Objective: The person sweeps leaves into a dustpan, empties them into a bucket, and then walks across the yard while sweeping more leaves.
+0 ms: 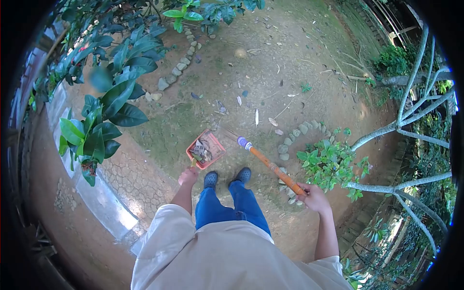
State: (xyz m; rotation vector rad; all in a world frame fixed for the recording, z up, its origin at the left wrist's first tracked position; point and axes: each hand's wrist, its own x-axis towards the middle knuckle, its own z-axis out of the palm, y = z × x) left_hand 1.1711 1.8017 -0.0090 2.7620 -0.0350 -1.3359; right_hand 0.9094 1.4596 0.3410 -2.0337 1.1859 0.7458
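Observation:
My left hand (188, 176) is closed around the handle of a red dustpan (216, 154), held low in front of my feet. Dry leaves (204, 149) lie inside the pan. In my right hand (313, 198) is the orange-brown handle of a stick broom (270, 166), with purple and white binding near its lower end. The thin bristles of the broom point toward the ground just beyond the dustpan's right edge, and they look blurred. Scattered leaves, among them a pale long one (256, 117), rest on the dirt ahead.
Stones (180, 66) form a curved border at upper left, and another stone ring (285, 148) surrounds a leafy plant (328, 164) at right. Broad-leaved branches (118, 99) hang at left, near a concrete edge (104, 208). Bare pale branches (382, 131) reach in from the right.

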